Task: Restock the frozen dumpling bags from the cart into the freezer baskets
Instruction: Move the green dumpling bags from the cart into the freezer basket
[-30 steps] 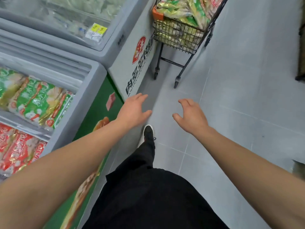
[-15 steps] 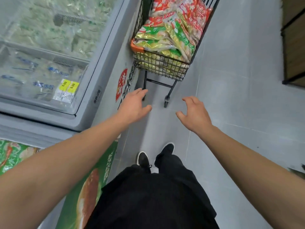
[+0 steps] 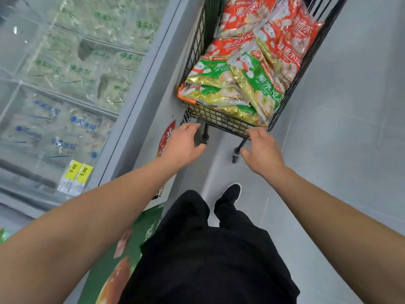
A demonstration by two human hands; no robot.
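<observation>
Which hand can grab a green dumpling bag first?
Probably the right hand. Its fingertips are already at the cart edge, just below the green bags. The left hand, also open and empty, hangs lower by the cart's leg.

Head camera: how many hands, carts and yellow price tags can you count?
Hands: 2 (left hand, right hand)
Cart: 1
Yellow tags: 2
Total: 5
</observation>
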